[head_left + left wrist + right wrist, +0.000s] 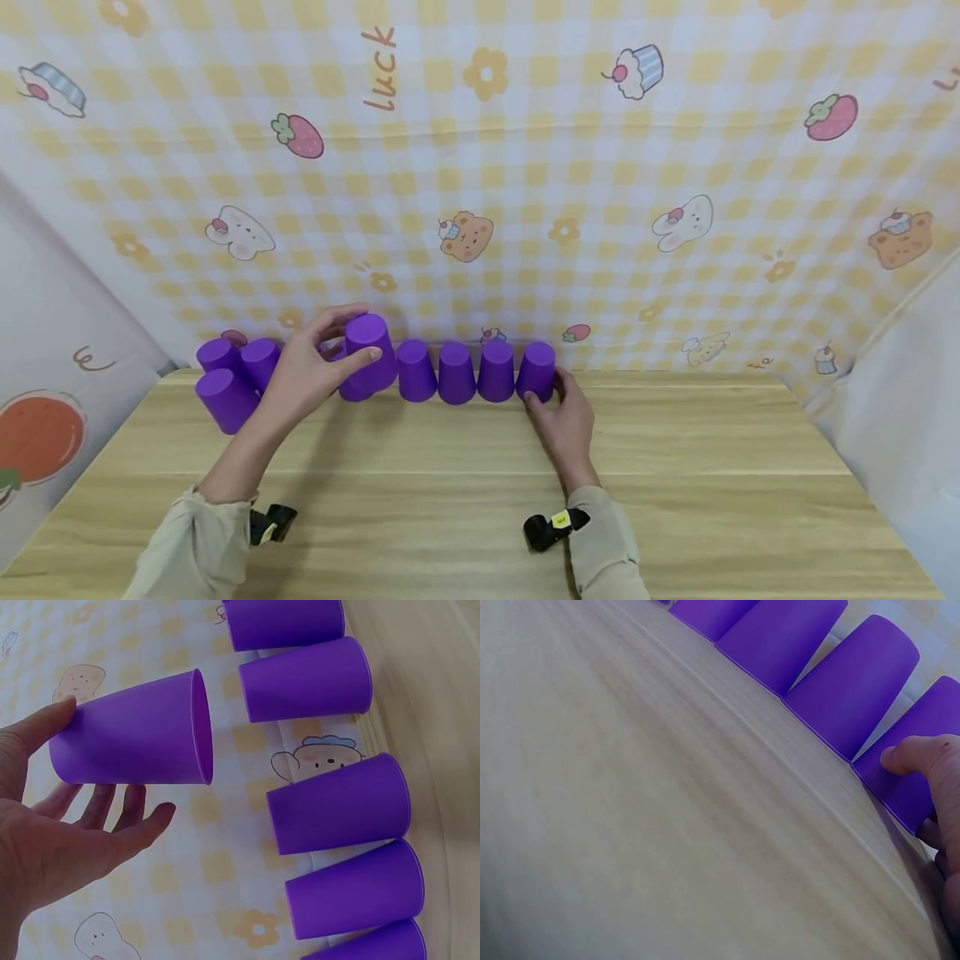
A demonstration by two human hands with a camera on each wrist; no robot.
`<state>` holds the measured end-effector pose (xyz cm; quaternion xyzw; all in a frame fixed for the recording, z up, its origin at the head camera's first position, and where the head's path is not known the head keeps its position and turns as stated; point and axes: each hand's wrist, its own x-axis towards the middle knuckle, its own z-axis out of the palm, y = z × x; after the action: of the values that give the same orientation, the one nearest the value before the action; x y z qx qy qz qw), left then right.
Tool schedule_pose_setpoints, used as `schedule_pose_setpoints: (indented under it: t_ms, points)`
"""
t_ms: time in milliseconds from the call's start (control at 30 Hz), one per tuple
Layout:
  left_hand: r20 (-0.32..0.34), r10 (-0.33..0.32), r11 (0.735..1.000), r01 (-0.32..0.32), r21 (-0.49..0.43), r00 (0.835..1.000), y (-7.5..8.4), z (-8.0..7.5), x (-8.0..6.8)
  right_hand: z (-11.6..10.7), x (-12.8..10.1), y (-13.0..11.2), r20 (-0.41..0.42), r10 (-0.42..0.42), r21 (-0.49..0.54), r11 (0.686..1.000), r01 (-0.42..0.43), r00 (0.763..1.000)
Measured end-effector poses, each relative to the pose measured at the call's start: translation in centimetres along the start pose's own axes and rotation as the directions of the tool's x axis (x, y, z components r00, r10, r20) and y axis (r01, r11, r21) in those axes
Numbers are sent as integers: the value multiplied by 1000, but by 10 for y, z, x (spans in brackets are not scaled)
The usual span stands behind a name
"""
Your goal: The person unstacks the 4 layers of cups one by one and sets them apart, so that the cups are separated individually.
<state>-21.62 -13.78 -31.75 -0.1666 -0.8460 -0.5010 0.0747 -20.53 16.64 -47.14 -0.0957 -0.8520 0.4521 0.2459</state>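
Observation:
My left hand (307, 367) grips an upside-down purple cup (135, 739), thumb on one side and fingers on the other. In the left wrist view this cup hangs in the air, apart from the others. Several more purple cups (457, 375) stand mouth down in a row along the back of the table. The lifted cup partly hides the row's leftmost cup (354, 390) in the head view. At the row's right end, my right hand (567, 417) holds the last cup (537, 367) low near its rim, with the thumb in front (904, 755).
Three purple cups (225, 402) stand in a cluster at the left, partly behind my left forearm. A yellow checked cloth (525, 183) hangs right behind the row. The wooden table (420, 500) stretches toward me, with pale walls (907, 400) on both sides.

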Motion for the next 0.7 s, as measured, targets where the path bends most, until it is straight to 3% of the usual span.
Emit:
schedule_pose_setpoints:
  t_ms: [167, 367, 533, 700]
  points:
    - [6, -2, 1000, 2, 4, 1000, -5, -8, -5, 1, 1, 1, 5, 2, 1, 1000, -2, 1000]
    - [-9, -52, 999, 52, 5, 999, -10, -18, -12, 2, 1, 1, 5, -10, 2, 1000, 10, 1000]
    - [-17, -96, 995, 96, -1, 995, -12, -21, -16, 2, 0, 1, 4, -7, 27, 1000, 7, 1000]
    - [-19, -98, 995, 98, -3, 995, -15, -22, -19, 2, 0, 2, -1, -11, 36, 999, 12, 1000]
